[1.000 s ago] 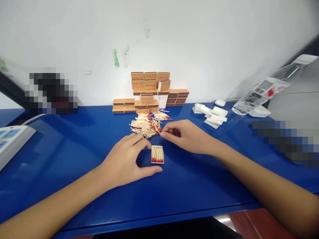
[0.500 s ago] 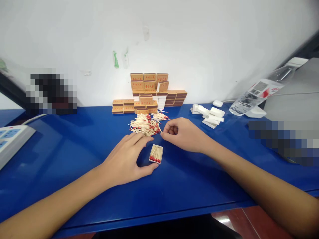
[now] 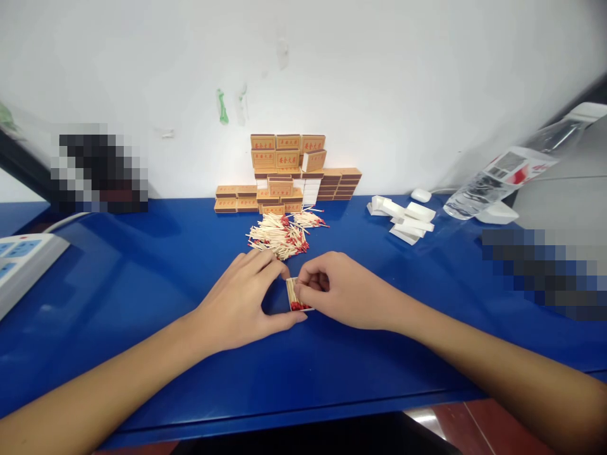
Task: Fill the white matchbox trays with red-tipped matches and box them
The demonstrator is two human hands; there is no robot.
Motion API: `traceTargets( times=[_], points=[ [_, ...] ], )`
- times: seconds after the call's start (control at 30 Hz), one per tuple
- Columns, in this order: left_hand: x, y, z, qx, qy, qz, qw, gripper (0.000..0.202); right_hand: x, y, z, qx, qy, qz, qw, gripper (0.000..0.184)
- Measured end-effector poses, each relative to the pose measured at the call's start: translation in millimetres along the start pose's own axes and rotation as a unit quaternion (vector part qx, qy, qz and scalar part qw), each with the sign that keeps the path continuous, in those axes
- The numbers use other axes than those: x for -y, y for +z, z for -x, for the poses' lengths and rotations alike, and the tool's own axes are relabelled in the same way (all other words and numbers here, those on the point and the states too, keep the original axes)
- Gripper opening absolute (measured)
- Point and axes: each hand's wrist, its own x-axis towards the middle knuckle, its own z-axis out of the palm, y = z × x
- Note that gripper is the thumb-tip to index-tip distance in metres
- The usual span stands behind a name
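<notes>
A small white matchbox tray (image 3: 288, 297) with red-tipped matches in it lies on the blue table. My left hand (image 3: 244, 300) curves around its left side, forefinger at the far edge and thumb at the near edge, bracing it. Over the tray's right part, my right hand (image 3: 348, 291) has thumb and forefinger pinched together on a match, mostly hidden by the fingers. That hand covers part of the tray. Just beyond both hands, a heap of loose matches (image 3: 277, 234) lies on the table, its red heads mostly toward the right.
Behind the heap, stacked matchboxes (image 3: 288, 159) stand against the wall. Several empty white trays (image 3: 410, 221) lie to the right, near a tilted water bottle (image 3: 497, 174) and a small white case (image 3: 421, 195). A white power strip (image 3: 35, 265) sits at the left edge.
My right hand has moved from the edge of the match heap toward me, over the tray. My left forefinger has closed in on the tray's far edge. The view has shifted slightly.
</notes>
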Motion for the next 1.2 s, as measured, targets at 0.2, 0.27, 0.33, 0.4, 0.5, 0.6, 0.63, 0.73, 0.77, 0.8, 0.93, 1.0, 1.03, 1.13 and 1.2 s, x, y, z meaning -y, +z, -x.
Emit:
traceTargets(
  times=[0.2, 0.27, 0.33, 0.4, 0.5, 0.6, 0.63, 0.73, 0.77, 0.8, 0.93, 1.0, 1.03, 1.13, 1.2],
  points=[
    [2, -0.1, 1, -0.003, 0.002, 0.002, 1.000, 0.047, 0, -7, 2, -0.011, -0.035, 0.013, 0.999, 0.021],
    [2, -0.5, 1, -0.003, 0.004, 0.002, 1.000, 0.046, 0, -7, 3, 0.018, -0.042, -0.001, 0.999, 0.024],
    [2, -0.5, 0, -0.003, 0.006, 0.004, 1.000, 0.044, -1, -7, 3, 0.036, -0.040, -0.004, 0.999, 0.027],
    [2, -0.1, 0, -0.005, 0.009, 0.004, 1.000, 0.044, -2, -7, 3, 0.025, -0.040, 0.013, 0.999, 0.024],
    [2, 0.0, 0, -0.007, 0.013, -0.001, 1.000, 0.045, -4, -7, 2, -0.008, -0.058, 0.049, 0.997, 0.017],
    [2, -1.2, 0, -0.002, 0.012, -0.005, 1.000, 0.044, -4, -4, 2, -0.026, -0.103, 0.071, 0.992, 0.011],
    [2, -1.9, 0, -0.001, 0.013, -0.005, 1.000, 0.042, -3, -3, 3, -0.026, -0.124, 0.078, 0.989, 0.009],
    [2, -3.6, 0, -0.001, 0.022, -0.011, 1.000, 0.032, -1, 3, 4, -0.023, -0.176, 0.103, 0.979, 0.004],
    [2, -4.0, 0, -0.001, 0.025, -0.012, 1.000, 0.030, 0, 4, 4, -0.022, -0.181, 0.113, 0.977, 0.004],
    [1, -4.4, 0, -0.001, 0.027, -0.012, 1.000, 0.029, 0, 5, 5, -0.021, -0.181, 0.123, 0.975, 0.004],
    [-1, -4.8, 0, 0.003, 0.026, 0.001, 1.000, 0.029, -1, 3, 6, -0.007, -0.160, 0.148, 0.976, 0.007],
    [-2, -4.6, 0, 0.002, 0.024, 0.005, 1.000, 0.028, -2, 1, 6, 0.001, -0.155, 0.147, 0.977, 0.008],
    [-2, -4.4, 0, 0.002, 0.023, 0.007, 1.000, 0.027, -2, 1, 6, 0.006, -0.156, 0.146, 0.977, 0.008],
    [-2, -3.5, -1, 0.001, 0.022, 0.011, 1.000, 0.031, -3, -1, 5, 0.022, -0.158, 0.147, 0.976, 0.008],
    [-1, -2.3, -1, -0.003, 0.029, 0.012, 0.999, 0.042, -2, -2, 6, 0.031, -0.160, 0.145, 0.976, 0.011]
  ],
)
